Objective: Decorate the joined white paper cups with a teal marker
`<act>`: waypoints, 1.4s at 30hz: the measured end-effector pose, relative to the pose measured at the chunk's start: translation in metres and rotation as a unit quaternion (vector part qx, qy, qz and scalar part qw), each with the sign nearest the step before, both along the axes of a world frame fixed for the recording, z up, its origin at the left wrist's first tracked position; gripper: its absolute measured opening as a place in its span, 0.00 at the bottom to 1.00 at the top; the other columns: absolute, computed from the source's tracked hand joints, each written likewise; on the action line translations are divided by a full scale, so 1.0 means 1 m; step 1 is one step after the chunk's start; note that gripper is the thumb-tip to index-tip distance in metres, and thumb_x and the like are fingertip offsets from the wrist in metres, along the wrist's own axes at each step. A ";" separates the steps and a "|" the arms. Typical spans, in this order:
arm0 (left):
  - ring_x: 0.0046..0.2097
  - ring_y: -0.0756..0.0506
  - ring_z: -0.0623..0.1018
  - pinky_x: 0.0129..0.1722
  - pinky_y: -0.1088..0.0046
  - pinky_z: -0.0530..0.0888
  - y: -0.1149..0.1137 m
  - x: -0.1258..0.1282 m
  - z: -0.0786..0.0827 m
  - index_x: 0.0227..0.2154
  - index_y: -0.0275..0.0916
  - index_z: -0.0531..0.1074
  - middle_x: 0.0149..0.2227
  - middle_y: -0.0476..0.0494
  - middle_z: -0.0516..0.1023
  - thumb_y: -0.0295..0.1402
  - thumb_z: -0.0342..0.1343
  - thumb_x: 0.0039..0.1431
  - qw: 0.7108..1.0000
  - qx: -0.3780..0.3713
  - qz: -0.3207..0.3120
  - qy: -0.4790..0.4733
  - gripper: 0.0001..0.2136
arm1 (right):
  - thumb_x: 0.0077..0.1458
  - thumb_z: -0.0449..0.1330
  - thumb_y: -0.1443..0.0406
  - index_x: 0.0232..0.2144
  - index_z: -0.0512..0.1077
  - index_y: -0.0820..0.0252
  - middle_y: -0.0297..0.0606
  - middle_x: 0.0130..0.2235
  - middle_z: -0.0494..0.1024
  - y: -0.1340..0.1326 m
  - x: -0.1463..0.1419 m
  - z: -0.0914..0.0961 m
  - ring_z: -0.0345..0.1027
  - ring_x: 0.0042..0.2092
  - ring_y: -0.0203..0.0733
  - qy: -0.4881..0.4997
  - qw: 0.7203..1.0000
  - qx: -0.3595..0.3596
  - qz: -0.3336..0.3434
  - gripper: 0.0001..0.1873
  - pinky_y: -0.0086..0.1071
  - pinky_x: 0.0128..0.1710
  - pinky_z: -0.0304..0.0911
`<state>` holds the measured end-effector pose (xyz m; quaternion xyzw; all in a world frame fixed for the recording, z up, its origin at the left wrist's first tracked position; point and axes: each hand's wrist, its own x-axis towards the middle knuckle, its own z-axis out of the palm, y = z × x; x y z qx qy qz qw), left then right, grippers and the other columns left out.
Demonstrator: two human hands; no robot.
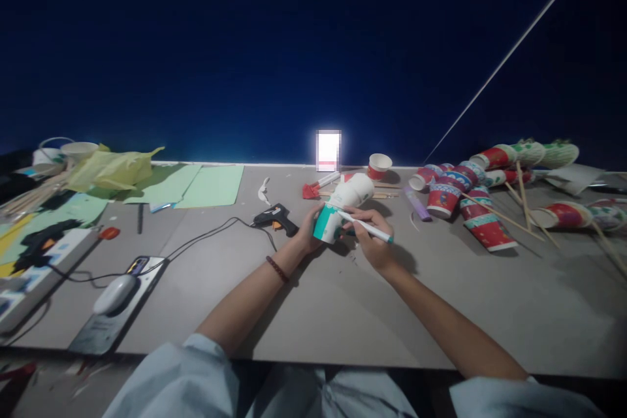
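My left hand (308, 230) is wrapped round a white paper cup (351, 194), held tilted above the table, with what looks like another cup joined to it. Its lower end has a teal-green patch beside white. Pinched in my right hand (375, 241) is a marker pen (372, 228) with a white barrel and a teal end. The marker's tip is at the cup's side; whether it touches I cannot tell. Left of my left hand lies a black glue gun (277, 217) with an orange trigger. Behind the cup are a red crumpled piece (310, 191) and thin sticks (386, 195).
Patterned paper cups (450, 189) and wooden sticks (524, 199) crowd the right side, near a purple tube (417, 204). At left are a power strip (59, 268), a phone (120, 313) under a white case (115, 294), and green paper sheets (213, 184). A cable (196, 238) crosses the table.
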<state>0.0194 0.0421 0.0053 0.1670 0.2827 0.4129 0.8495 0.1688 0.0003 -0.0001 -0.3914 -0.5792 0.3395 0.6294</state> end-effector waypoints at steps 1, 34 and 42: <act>0.25 0.43 0.77 0.25 0.67 0.75 0.001 0.000 -0.002 0.34 0.33 0.75 0.26 0.39 0.78 0.42 0.53 0.58 1.000 0.005 0.001 0.000 0.15 | 0.57 0.60 0.61 0.32 0.72 0.55 0.41 0.34 0.83 0.000 0.000 0.001 0.76 0.51 0.51 -0.001 1.000 0.001 0.002 0.05 0.35 0.30 0.78; 0.26 0.42 0.78 0.25 0.68 0.75 -0.001 0.000 0.003 0.34 0.32 0.75 0.27 0.37 0.79 0.42 0.53 0.58 1.000 0.002 -0.002 -0.004 0.16 | 0.58 0.59 0.59 0.32 0.70 0.54 0.40 0.32 0.82 0.001 0.001 -0.004 0.76 0.51 0.52 -0.003 1.000 -0.005 -0.010 0.06 0.38 0.32 0.78; 0.24 0.43 0.77 0.23 0.67 0.74 -0.001 0.001 0.003 0.33 0.31 0.75 0.24 0.38 0.77 0.40 0.48 0.62 1.000 0.010 0.007 0.002 0.17 | 0.58 0.58 0.60 0.31 0.70 0.53 0.37 0.26 0.80 0.000 0.002 0.001 0.74 0.53 0.53 -0.013 1.000 0.003 0.005 0.05 0.40 0.35 0.77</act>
